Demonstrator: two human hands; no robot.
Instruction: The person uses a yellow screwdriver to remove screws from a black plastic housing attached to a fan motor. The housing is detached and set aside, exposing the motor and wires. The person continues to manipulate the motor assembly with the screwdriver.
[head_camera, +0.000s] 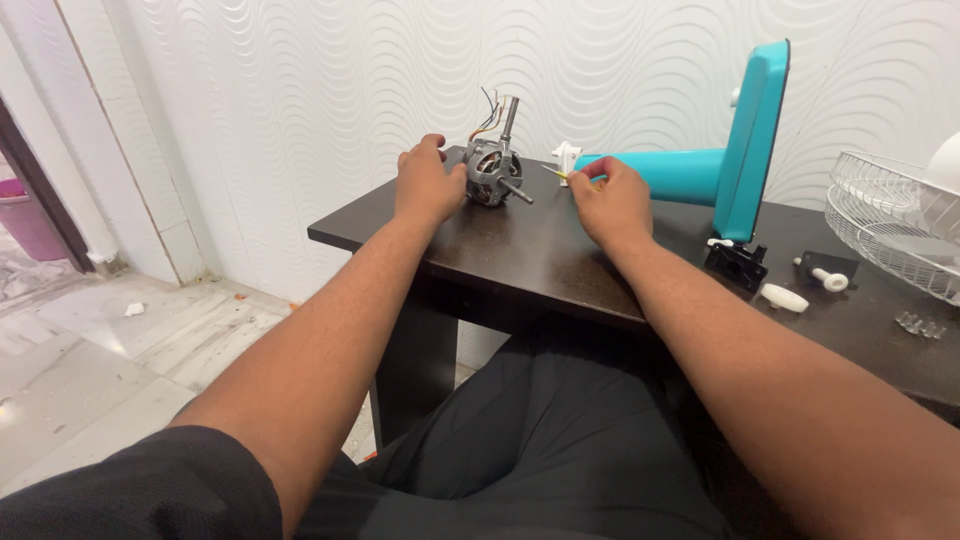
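The person wears a black short sleeve (150, 490) at seven o'clock and black trousers (530, 440) at six, seemingly of a smooth, lightly creased cloth, with both forearms bare and the left hand (428, 185) and right hand (610, 205) without gloves, rings or watch.

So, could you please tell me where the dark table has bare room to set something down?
The widest bare patch of the table runs along its near edge, between the left hand at the motor and the right hand. The near left corner is free too. Right of the teal fan base it is crowded: black bracket, white knobs, wire grille.
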